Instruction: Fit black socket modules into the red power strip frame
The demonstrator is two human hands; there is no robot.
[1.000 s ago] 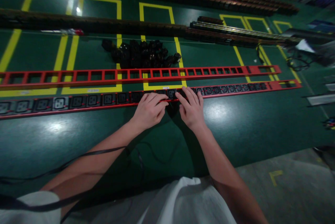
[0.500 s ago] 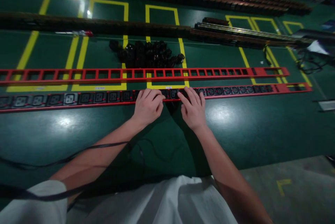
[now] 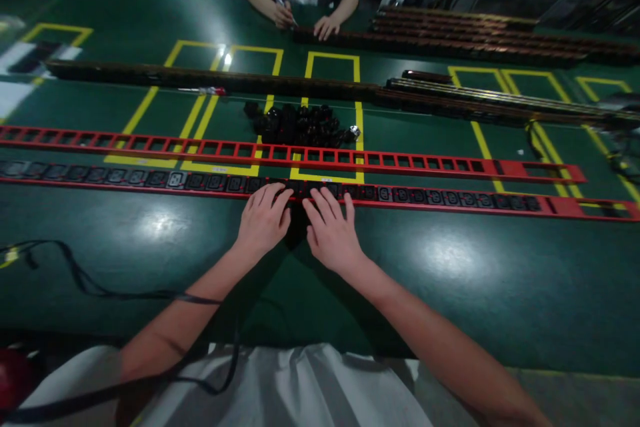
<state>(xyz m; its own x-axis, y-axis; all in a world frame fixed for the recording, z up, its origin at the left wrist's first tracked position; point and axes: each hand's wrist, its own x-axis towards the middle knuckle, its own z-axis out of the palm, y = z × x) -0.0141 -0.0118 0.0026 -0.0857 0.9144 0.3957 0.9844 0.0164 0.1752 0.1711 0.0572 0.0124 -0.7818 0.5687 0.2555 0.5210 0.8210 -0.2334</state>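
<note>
A long red strip (image 3: 565, 206) filled with a row of black power sockets (image 3: 403, 194) lies across the green table in front of me. My left hand (image 3: 263, 222) rests on its near edge, fingers apart over the sockets. Just to the right, my right hand (image 3: 333, 224) lies on the same strip with its fingers spread on the sockets. The fingers hide several sockets in the middle. Behind it runs a second red strip (image 3: 375, 160) with open square cut-outs. A heap of loose black sockets (image 3: 300, 124) sits behind that frame.
Dark long strips (image 3: 320, 87) lie farther back, with a red-ended screwdriver-like tool (image 3: 203, 90) by them. A co-worker's hands (image 3: 327, 26) work at another dark strip across the table. More strips (image 3: 450, 30) are stacked at back right. A black cable (image 3: 120, 294) crosses my left forearm.
The view has swung up and left, showing more of the co-worker. My left hand's curled fingers have spread out, and my right hand has come over the sockets nearer to it.
</note>
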